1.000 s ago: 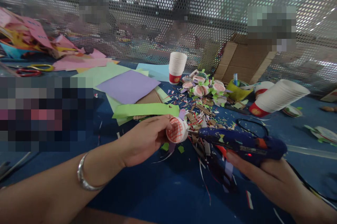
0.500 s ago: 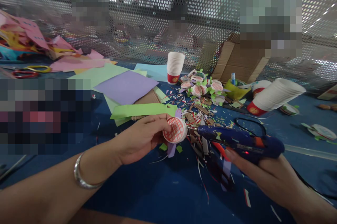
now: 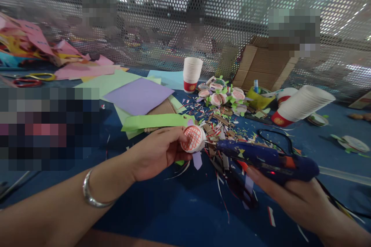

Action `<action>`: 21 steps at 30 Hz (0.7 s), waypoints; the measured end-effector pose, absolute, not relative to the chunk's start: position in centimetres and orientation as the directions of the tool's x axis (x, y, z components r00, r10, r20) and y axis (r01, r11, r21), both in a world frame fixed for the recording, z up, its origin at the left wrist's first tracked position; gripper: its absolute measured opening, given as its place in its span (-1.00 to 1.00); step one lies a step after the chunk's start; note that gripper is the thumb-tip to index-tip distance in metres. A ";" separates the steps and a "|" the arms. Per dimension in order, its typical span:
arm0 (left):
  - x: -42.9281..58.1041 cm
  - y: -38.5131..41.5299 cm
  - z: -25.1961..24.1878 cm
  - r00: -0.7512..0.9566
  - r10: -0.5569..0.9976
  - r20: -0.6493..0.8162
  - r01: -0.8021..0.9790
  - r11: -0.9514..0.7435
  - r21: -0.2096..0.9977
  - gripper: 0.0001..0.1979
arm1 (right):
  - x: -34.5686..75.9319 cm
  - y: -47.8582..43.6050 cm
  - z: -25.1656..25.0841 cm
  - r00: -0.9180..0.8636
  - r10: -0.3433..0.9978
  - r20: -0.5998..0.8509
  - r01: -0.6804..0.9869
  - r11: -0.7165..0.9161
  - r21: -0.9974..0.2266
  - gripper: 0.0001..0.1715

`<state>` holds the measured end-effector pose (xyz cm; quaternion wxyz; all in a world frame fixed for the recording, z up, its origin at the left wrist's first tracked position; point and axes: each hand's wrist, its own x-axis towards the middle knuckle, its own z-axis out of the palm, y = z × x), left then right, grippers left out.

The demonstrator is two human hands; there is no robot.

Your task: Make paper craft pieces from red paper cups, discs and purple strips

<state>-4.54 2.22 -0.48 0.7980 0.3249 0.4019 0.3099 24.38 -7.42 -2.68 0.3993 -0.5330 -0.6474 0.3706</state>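
Observation:
My left hand (image 3: 162,150) pinches a round white paper disc (image 3: 193,139) with a red criss-cross pattern, thumb on its face. A purple paper strip (image 3: 197,160) sticks out below the disc, and a smaller purple bit shows above it. In my right hand (image 3: 298,200) is a dark blue glue gun (image 3: 261,158) with a small red light. Its metal nozzle points left and meets or nearly meets the disc's right edge. Under the glue gun lie dark-handled scissors (image 3: 239,187), partly hidden among scraps.
Paper scraps (image 3: 220,121) litter the blue table. Finished-looking patterned discs with green tabs (image 3: 217,98) are heaped behind. Paper cup stacks (image 3: 192,75) stand upright and lean at right (image 3: 304,104). Purple paper (image 3: 139,95) and a green strip (image 3: 153,122) lie left. A perforated metal screen (image 3: 162,19) rises behind.
The disc has tilted and risen slightly in my left hand, its lower purple strip swinging right. My right hand and the glue gun have shifted slightly right.

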 end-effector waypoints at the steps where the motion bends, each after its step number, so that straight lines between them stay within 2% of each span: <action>1: -4.6 2.2 -0.5 0.483 0.756 -0.442 -0.236 0.598 0.766 -0.93 | 23.9 -7.3 -2.4 -0.117 0.984 0.137 0.415 0.174 -0.893 -0.80; 4: -4.6 2.2 -0.4 0.495 0.751 -0.437 -0.234 0.600 0.765 -0.92 | 22.9 -7.2 -1.8 -0.122 0.956 0.266 0.543 0.289 -0.789 -0.84; 7: -4.6 2.1 -0.4 0.508 0.745 -0.432 -0.233 0.601 0.764 -0.91 | 22.7 -7.2 -1.5 -0.164 0.907 0.387 0.672 0.390 -0.629 -0.78; 13: -4.5 2.0 -0.2 0.520 0.737 -0.433 -0.210 0.601 0.771 -0.88 | 23.7 -7.5 -2.1 -0.267 0.864 0.428 0.720 0.474 -0.507 -0.72; 21: -4.3 2.0 -0.1 0.524 0.730 -0.440 -0.204 0.608 0.767 -0.83 | 24.8 -7.6 -3.1 -0.362 0.813 0.457 0.733 0.551 -0.399 -0.52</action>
